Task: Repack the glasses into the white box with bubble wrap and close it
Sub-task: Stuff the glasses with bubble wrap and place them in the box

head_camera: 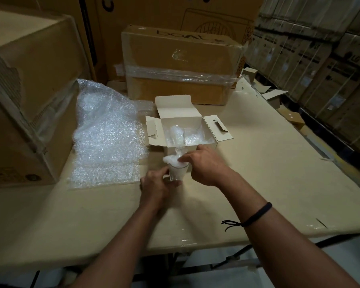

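Note:
A small clear glass point(178, 173) stands upright on the cardboard-covered table, just in front of the open white box point(208, 145). My left hand point(157, 187) grips the glass at its lower side. My right hand point(206, 165) pinches a wad of bubble wrap point(172, 159) that fills the glass and sticks out of its mouth. Inside the white box lies another glass wrapped in bubble wrap point(176, 133), with more wrap beside it. The box's lid and side flaps stand open.
A large sheet of bubble wrap point(106, 134) lies on the table to the left. A big cardboard box point(25, 96) stands at the far left, a taped carton point(179, 65) behind the white box. Small flattened boxes point(276, 96) lie at the right edge.

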`<state>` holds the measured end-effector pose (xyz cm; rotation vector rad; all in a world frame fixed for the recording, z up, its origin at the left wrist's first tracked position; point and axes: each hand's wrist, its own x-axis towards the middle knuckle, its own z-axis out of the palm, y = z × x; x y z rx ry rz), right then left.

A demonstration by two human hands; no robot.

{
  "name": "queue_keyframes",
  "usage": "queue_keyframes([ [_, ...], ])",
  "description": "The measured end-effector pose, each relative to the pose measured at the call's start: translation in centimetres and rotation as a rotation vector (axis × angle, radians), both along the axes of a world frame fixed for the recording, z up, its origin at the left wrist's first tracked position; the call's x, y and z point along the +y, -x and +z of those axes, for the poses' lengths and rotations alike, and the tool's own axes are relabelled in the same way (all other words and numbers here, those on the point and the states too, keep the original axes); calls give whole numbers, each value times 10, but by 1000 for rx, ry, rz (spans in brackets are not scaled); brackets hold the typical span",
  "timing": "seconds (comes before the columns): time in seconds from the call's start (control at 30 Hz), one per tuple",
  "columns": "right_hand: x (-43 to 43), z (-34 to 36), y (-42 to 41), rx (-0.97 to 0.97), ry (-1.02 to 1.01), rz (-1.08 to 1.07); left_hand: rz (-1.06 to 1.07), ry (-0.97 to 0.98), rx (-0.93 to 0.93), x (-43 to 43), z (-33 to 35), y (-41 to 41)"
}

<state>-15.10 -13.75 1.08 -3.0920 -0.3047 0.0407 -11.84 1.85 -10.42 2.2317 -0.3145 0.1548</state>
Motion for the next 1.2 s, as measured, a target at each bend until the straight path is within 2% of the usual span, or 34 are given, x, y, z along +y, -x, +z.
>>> queue_keyframes([
  [0.07, 1, 0, 1, 38, 21, -25, 2, -52, -7, 0, 4, 0],
  [0.27, 14, -2, -9, 182, -92, -68, -8, -80, 20, 1, 2, -1],
  [0.4, 3, -2, -6, -112, -302, -221, -16, -61, 28, 1, 0, -1],
  [0.53, 13, -10, -5, 15, -254, -70, -15, -17, 25, 2, -1, 0],
  [0.63, 16, -8, -4, 42, -186, -54, -28, 33, 40, 3, -1, 0],
  [0.8, 18, 2, -6, 75, 58, -21, -20, -85, 21, 1, 4, 1],
  [0.87, 19, 8, -4, 36, 23, -36, -27, -118, 23, 1, 4, 1],
  [1.0, 19, 16, 4, -193, -139, 13, -27, -89, 28, 2, 3, 0],
  [1.1, 24, 11, 4, -101, -66, 102, -33, -96, 27, 3, 5, 0],
  [1.2, 20, 2, 0, -86, 24, 6, -32, -110, 27, 2, 7, 2],
])
